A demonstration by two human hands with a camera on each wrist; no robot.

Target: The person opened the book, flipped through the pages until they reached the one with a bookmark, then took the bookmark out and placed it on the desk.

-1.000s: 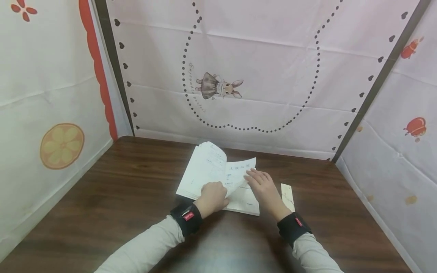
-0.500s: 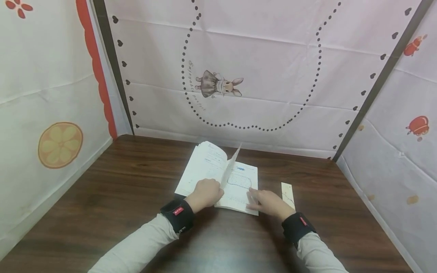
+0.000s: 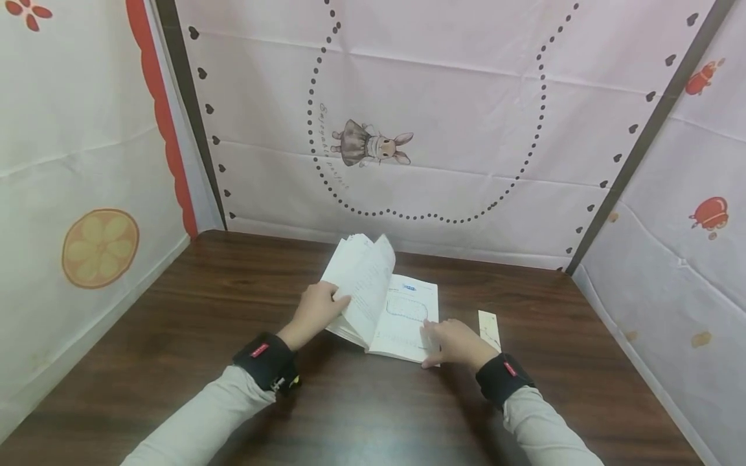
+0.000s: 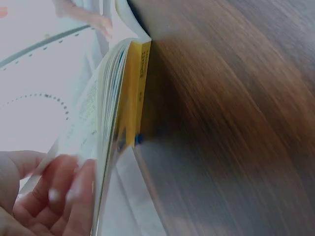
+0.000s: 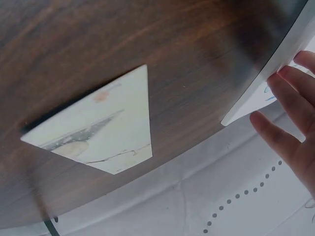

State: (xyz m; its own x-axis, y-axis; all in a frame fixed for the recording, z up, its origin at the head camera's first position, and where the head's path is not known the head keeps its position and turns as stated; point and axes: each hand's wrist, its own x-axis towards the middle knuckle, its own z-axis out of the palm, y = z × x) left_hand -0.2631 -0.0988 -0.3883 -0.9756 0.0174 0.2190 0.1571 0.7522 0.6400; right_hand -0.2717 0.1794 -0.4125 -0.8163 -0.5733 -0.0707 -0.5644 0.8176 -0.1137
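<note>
An open book (image 3: pixel 403 333) with a yellow spine (image 4: pixel 142 88) lies on the table. Its left leaves (image 3: pixel 362 285) are lifted and curve upward; the right page shows a rounded dotted outline. My left hand (image 3: pixel 315 309) is at the left edge of those leaves, and in the left wrist view its thumb and fingers (image 4: pixel 61 189) pinch a page. On the lower right edge of the right page rests my right hand (image 3: pixel 457 342), its fingers (image 5: pixel 290 98) spread and fairly straight. Right of the book lies a narrow pale bookmark (image 3: pixel 489 327) with a printed branch.
The dark wooden table (image 3: pixel 221 278) carries the book and the bookmark. A pale cloth wall (image 3: pixel 454 149) with a printed rabbit rises at the back edge. More printed cloth stands along the left (image 3: pixel 58 162) and right (image 3: pixel 676 246) sides.
The upright leaf has turned over to the left, leaving the right page uncovered. My left hand has moved left from the middle fold to the left edge. The right hand slid down the page.
</note>
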